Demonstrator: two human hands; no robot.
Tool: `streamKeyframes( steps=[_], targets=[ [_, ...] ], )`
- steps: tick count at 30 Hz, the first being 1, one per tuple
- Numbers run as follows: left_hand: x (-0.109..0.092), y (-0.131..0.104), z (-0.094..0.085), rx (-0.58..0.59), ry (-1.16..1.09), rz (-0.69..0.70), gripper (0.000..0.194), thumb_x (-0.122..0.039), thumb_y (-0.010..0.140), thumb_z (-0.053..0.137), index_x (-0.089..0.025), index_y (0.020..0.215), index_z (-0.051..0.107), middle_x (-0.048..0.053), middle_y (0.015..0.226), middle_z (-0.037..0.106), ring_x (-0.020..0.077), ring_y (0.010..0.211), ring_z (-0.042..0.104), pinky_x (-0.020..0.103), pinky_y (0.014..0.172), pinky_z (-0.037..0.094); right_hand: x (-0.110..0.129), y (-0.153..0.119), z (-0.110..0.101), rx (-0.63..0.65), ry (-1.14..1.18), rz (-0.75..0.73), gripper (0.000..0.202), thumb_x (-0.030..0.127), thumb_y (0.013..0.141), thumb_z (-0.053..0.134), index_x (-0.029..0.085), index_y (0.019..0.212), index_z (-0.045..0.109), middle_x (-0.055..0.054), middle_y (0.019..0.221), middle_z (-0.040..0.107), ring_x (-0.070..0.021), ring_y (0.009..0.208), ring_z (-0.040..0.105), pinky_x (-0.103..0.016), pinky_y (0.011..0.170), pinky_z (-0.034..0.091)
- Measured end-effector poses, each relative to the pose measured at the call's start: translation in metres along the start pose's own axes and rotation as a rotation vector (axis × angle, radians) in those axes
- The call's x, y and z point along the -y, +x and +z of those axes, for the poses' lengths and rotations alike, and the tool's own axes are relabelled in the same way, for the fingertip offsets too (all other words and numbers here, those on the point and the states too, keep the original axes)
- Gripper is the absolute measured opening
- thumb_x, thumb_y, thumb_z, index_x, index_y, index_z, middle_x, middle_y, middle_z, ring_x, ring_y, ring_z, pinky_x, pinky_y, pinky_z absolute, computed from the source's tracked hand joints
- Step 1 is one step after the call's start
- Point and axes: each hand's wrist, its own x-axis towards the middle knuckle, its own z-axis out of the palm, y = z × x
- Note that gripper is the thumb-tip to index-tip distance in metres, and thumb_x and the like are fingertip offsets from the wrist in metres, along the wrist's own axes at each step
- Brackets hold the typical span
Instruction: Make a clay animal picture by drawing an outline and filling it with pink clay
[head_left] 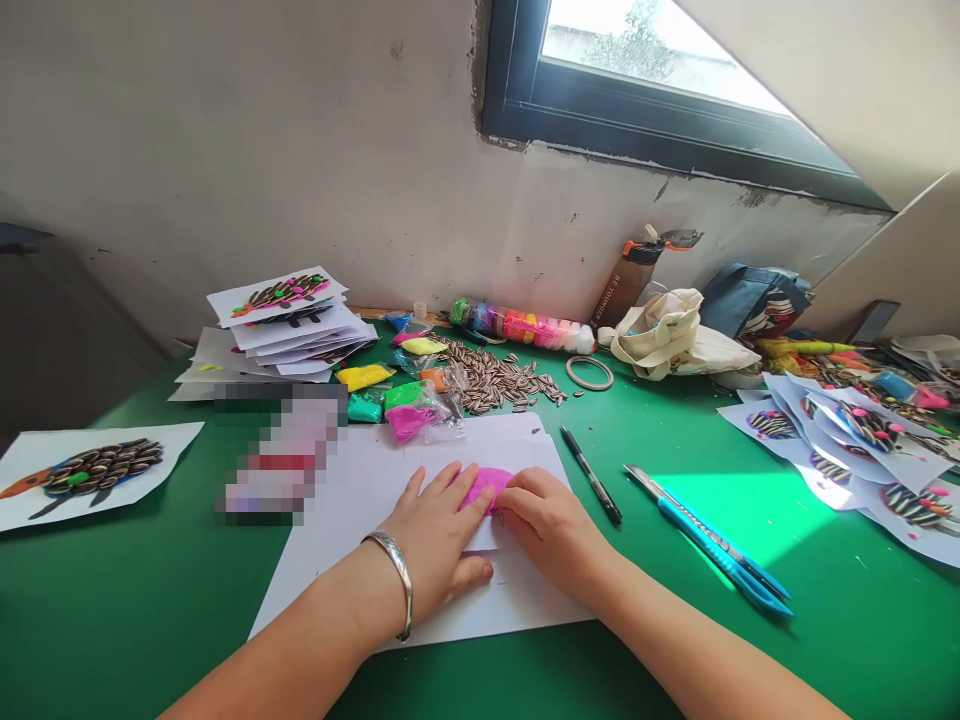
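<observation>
A flat patch of bright pink modelling clay (495, 480) lies on a small white sheet, over a larger sheet of white paper (360, 510). My left hand (439, 535), with a silver bangle at the wrist, rests flat with spread fingers; its fingertips cover the clay's left side. At the clay's right edge, my right hand (551, 520) has its fingers curled and pressed together. Its fingertips touch the clay and are partly hidden. To the right of the paper lie a black pen (591, 475) and a blue utility knife (712, 545).
Behind the paper are sunflower seeds (499, 378), bags of coloured clay (409, 400) and a tape roll (590, 373). Stacked seed pictures (292, 340) stand back left; another picture (97, 475) lies left. More pictures (862, 450), a cloth bag (675, 335) and a bottle (628, 280) are right.
</observation>
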Motion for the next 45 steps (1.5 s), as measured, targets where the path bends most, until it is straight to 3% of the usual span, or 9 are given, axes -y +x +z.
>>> streamKeyframes(
  steps=[17, 45],
  targets=[
    [0.0004, -0.0015, -0.0001, 0.012, -0.013, 0.004, 0.076, -0.048, 0.080, 0.057, -0.024, 0.145, 0.026, 0.011, 0.153, 0.019, 0.0333, 0.141, 0.010, 0.062, 0.109, 0.008, 0.0001, -0.0013, 0.0015, -0.027, -0.056, -0.065, 0.022, 0.011, 0.090, 0.044, 0.020, 0.091, 0.064, -0.006, 0.083, 0.060, -0.0173, 0.076, 0.052, -0.029, 0.068, 0.041],
    [-0.0030, -0.0030, -0.0059, 0.059, -0.001, -0.015, 0.075, -0.046, 0.081, 0.055, -0.026, 0.146, 0.024, 0.009, 0.154, 0.013, 0.0314, 0.141, 0.006, 0.060, 0.110, 0.006, -0.0047, -0.0053, -0.0062, -0.027, -0.068, -0.044, 0.023, 0.007, 0.089, 0.045, 0.018, 0.090, 0.066, -0.005, 0.080, 0.060, -0.0166, 0.075, 0.050, -0.029, 0.068, 0.038]
  ],
)
